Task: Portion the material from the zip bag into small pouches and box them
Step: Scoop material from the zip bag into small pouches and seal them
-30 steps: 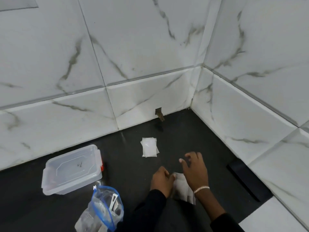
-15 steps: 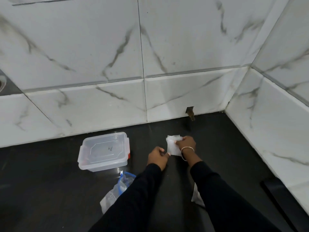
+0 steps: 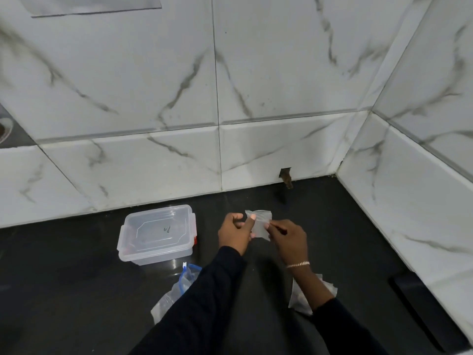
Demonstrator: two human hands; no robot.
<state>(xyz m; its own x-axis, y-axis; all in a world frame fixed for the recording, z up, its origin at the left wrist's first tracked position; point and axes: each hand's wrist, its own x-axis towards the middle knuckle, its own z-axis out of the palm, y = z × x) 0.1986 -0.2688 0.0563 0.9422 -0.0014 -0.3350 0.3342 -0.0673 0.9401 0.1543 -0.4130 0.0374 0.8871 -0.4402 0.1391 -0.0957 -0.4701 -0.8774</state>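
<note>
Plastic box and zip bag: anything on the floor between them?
Head view: nothing; only bare dark floor separates the lidded plastic box from the zip bag just in front of it.

Both hands' fingers [image 3: 250, 221] pinch a small pouch [image 3: 259, 224] beside the lidded box [image 3: 156, 233].

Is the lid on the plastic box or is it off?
On. The clear lid lies flat over the plastic box, with the red clip at its right side; whether that clip is latched, I cannot tell.

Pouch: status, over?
Both hands, left hand and right hand, pinching one pouch above floor. Box lidded, left. Zip bag near. Nothing blocking.
</note>
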